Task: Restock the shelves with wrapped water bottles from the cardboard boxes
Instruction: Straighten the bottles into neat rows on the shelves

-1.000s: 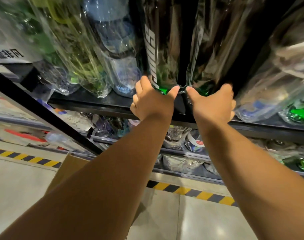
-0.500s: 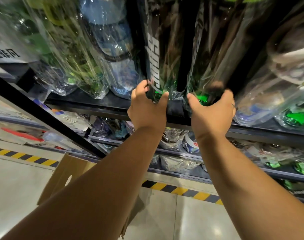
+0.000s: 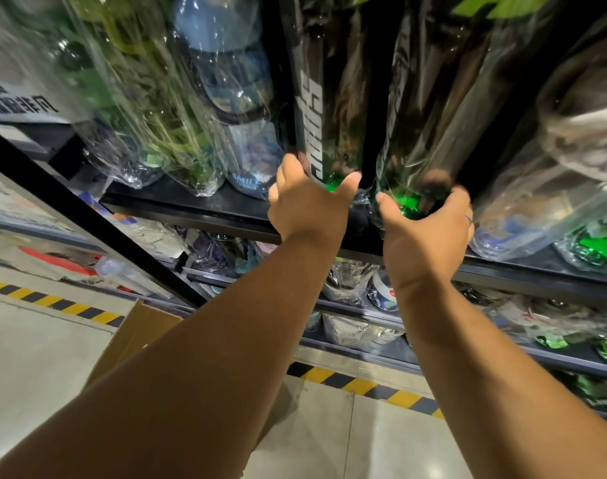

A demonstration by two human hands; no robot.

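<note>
Gripping low, my left hand (image 3: 309, 209) curls round the base of the tall black plastic-wrapped bottle with white lettering (image 3: 316, 108), my right hand (image 3: 428, 229) round the dark wrapped twin (image 3: 430, 108) beside it, both at the front of the black metal shelf (image 3: 191, 210). I judge them light and stiff, the film slippery, so the base is the surest hold.

Glossy pale grey floor (image 3: 36, 357) with a seam line; yellow-and-black striped hazard tape (image 3: 361, 385) laid across it in two stretches; white printed sign with black characters (image 3: 15, 102), upper left.
</note>
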